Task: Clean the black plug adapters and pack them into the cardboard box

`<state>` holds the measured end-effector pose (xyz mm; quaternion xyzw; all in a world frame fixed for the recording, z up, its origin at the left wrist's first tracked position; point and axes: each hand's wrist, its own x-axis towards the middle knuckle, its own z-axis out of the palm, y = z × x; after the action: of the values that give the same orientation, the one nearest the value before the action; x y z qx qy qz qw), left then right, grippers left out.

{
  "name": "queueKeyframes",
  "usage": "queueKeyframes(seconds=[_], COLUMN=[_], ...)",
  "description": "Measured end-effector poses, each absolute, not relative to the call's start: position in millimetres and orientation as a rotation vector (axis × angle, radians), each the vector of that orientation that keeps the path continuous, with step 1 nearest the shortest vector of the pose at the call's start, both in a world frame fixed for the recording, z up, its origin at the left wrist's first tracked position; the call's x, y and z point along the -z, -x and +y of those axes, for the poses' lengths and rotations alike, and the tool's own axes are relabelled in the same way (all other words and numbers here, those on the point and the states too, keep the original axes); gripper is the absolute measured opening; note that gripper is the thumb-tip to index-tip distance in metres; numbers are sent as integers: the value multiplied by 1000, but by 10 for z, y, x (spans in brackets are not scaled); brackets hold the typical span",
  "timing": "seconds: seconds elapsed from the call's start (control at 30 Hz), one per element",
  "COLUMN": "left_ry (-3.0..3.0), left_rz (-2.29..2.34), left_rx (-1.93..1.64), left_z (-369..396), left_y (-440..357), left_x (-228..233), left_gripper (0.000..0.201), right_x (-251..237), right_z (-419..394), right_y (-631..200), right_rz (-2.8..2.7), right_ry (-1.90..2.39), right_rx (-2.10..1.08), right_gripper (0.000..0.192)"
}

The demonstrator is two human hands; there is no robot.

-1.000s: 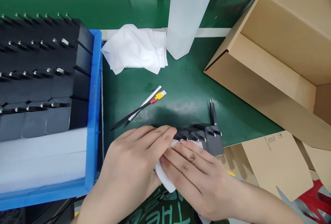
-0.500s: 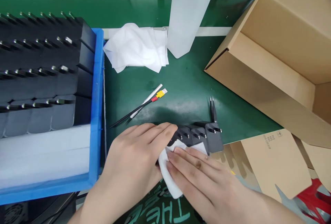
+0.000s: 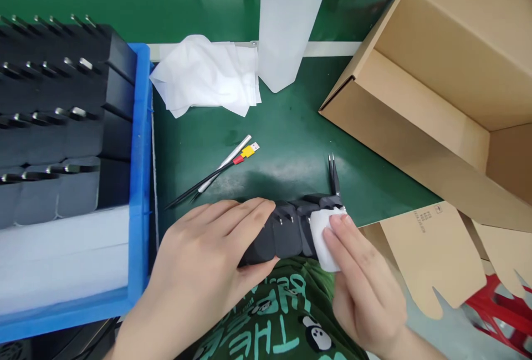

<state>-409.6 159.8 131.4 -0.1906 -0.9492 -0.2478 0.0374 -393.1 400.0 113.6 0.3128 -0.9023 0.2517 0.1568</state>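
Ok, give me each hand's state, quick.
Left hand: closed around the row of black plug adapters.
Right hand: fingers pressing a white wipe onto them.

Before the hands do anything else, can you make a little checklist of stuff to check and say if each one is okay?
1. Left hand grips the row of black plug adapters: ok.
2. Right hand presses the white wipe on the row's right end: ok.
3. Row sits fully on the green mat: not ok, it overhangs the near edge.
4. Tweezers clear of the fingers: ok, just behind the row.
5. Adapters clean: cannot tell.
6. Spare white cloth within sight: ok.
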Motion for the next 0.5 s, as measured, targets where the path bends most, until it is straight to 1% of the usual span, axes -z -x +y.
queueKeyframes(seconds=[0.07,0.17,0.27,0.37,0.43,0.5], left_ry=[596,616,643,640,626,607], left_rz=[-2904,-2890,-2871,-2845,-2830,-2840], left_rx=[758,757,731,720,714,704], left_z=[1596,1587,1576,1578,1586,1596], left_y=[4102,4104,4102,4102,4104,4106], left_x=[-1312,-1306,-1293,-1284,-1285,-1291], left_gripper=[37,36,35,33,34,35], right_x=[-1144,-1171,-1175,-1184,-1205,-1230], right_z=[3911,3822,3725,3608,3541,3500], right_y=[3919,3924,3971,4016,4008,3967], right_rz=[-2578,-2544,-2511,-2488,-2502,-2544], right_ry=[-921,-1020,-1170,-1357,-1393,-1333], right_rx=[-670,-701,-701,-615,-583,-580], right_gripper=[44,39,42,45,48,48])
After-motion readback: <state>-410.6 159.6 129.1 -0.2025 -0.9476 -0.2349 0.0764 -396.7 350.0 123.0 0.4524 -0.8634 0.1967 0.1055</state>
